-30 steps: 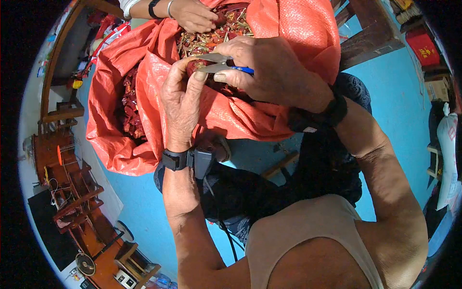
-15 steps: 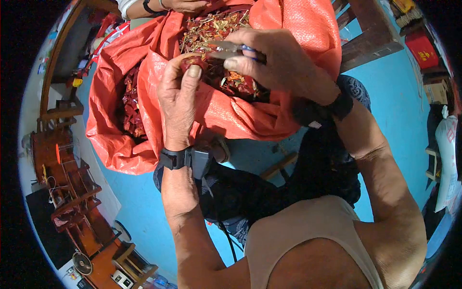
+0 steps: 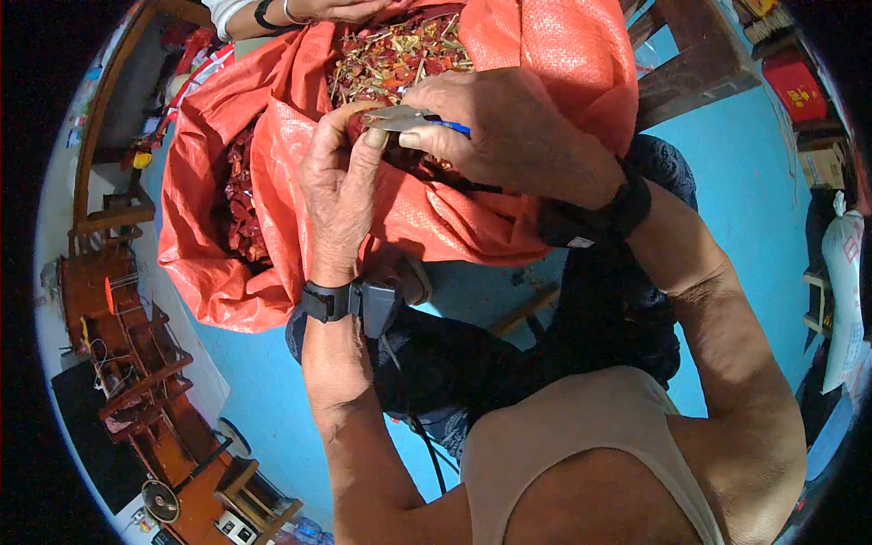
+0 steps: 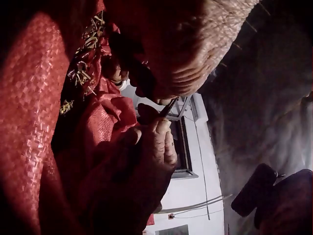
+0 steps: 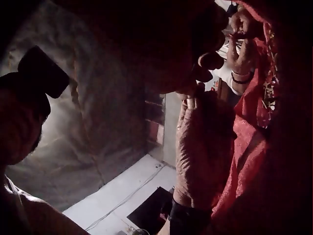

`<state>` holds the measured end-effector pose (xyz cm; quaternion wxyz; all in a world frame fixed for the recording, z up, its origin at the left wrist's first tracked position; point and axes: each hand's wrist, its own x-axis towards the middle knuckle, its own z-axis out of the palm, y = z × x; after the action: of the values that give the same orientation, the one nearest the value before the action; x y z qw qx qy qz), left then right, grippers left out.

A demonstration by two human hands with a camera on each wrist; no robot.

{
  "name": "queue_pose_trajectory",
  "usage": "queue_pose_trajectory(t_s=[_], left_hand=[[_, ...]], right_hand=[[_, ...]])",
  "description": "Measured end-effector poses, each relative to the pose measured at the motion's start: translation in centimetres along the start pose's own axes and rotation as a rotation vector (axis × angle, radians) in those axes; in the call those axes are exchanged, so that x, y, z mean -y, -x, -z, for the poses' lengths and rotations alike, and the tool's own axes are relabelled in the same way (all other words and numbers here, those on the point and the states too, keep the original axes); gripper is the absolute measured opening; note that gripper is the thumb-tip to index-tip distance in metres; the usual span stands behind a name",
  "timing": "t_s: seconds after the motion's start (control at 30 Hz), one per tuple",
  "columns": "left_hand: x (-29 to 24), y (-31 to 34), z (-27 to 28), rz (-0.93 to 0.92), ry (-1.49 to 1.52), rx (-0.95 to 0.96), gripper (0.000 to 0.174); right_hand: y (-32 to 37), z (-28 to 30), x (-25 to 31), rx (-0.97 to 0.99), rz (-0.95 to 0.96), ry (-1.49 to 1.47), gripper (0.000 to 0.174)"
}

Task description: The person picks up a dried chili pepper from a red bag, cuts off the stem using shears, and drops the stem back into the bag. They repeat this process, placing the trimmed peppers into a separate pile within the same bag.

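Note:
My left hand (image 3: 338,191) pinches a dark red dried pepper (image 3: 358,125) between thumb and fingers, above an orange woven sack (image 3: 427,218). From the right, my right hand (image 3: 527,132) grips small blue-handled snips (image 3: 404,118), their metal blades lying at the pepper's top by the left thumb tip. The blades look nearly closed together. In the left wrist view the left hand (image 4: 146,156) and right hand (image 4: 190,54) almost meet at the dark blade tips. Shadow hides most of the right hand in the right wrist view, where the left hand (image 5: 191,147) points upward.
Dried red pepper pieces and stems (image 3: 400,59) fill the sack mouth; more red pieces (image 3: 243,209) show in its left fold. Another person's hand (image 3: 341,11) is at the sack's far rim. A wooden frame (image 3: 695,82) stands right, wooden furniture (image 3: 136,363) left.
The snips, first spread across the pepper, lifted away to the upper right, then came back down onto it with blades closer together. The other person's hand has drawn back toward the top edge.

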<state>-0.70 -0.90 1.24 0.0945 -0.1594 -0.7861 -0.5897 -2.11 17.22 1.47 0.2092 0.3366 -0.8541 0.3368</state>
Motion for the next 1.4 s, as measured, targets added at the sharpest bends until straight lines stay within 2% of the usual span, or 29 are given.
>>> queue_pose_trajectory(t_s=[0.07,0.17,0.3,0.4,0.5,0.57,0.67,0.8,0.87,0.9,0.93,0.97,1.0,1.07,1.1,1.13,1.2,1.23,1.3,1.4], left_hand=[[0.1,0.2,-0.1,0.031,0.035,0.000,0.023],[0.3,0.3,-0.1,0.039,0.085,0.009,0.022],[0.5,0.3,-0.2,-0.008,-0.038,-0.013,0.019],[0.8,0.3,-0.1,-0.057,-0.087,-0.020,0.018],[0.7,0.3,-0.1,-0.057,-0.093,-0.015,0.017],[0.5,0.3,0.0,-0.037,-0.090,-0.006,0.017],[0.1,0.3,-0.1,-0.045,-0.071,-0.007,0.017],[-0.2,0.2,0.0,-0.034,0.026,-0.007,0.016],[-0.2,0.2,0.0,-0.020,0.072,0.002,0.016],[0.0,0.2,-0.1,-0.073,-0.007,0.011,0.016],[0.2,0.3,-0.1,-0.125,-0.086,0.018,0.015],[0.3,0.3,0.0,-0.091,-0.066,0.024,0.015],[0.3,0.2,0.2,-0.093,-0.067,0.023,0.015],[0.4,0.1,0.6,-0.072,-0.070,-0.042,0.015],[0.6,-0.1,0.8,-0.067,0.009,-0.060,0.017],[0.6,-0.1,1.1,-0.053,0.047,-0.081,0.018],[0.8,-0.3,1.7,-0.028,0.052,-0.105,0.019],[0.9,-0.3,1.7,-0.029,0.051,-0.102,0.019],[1.0,-0.1,1.6,0.023,0.049,-0.036,0.019],[0.3,0.2,0.8,0.021,0.019,0.037,0.019]], right_hand=[[0.1,-0.4,-0.2,-0.072,0.057,-0.022,0.028],[0.0,0.0,0.3,0.002,0.014,0.000,0.029],[0.2,-0.3,0.0,0.013,0.012,-0.038,0.029],[0.3,-0.4,-0.1,0.026,0.071,0.020,0.020],[0.1,-0.1,0.2,0.058,-0.008,-0.005,0.020],[0.1,-0.2,0.1,0.055,-0.077,-0.191,0.019],[-0.1,-0.1,0.4,0.092,-0.143,-0.287,0.026],[-0.2,-0.8,0.0,0.167,-0.216,-0.378,0.025],[-0.7,-1.3,-0.2,0.131,-0.041,-0.638,0.028],[-0.6,-0.5,0.0,0.133,-0.038,-0.636,0.028],[-0.2,0.9,0.2,0.156,-0.235,-0.955,0.030],[-0.1,2.0,0.5,0.176,-0.439,-1.270,0.032],[-0.3,2.3,0.4,0.176,-0.437,-1.270,0.032],[-0.6,2.6,-0.2,0.141,-0.517,-1.198,0.050],[-0.8,2.4,-0.7,0.090,-0.537,-1.128,0.041],[-0.9,1.4,-1.7,0.088,-0.537,-1.127,0.041],[-1.0,-0.9,-2.8,0.009,-0.265,-0.492,0.032],[-0.7,-1.1,-2.7,0.007,-0.266,-0.491,0.032],[-0.3,-0.6,-0.3,-0.085,-0.086,-0.280,0.034],[-0.3,0.0,1.4,-0.018,-0.133,-0.307,0.033]])
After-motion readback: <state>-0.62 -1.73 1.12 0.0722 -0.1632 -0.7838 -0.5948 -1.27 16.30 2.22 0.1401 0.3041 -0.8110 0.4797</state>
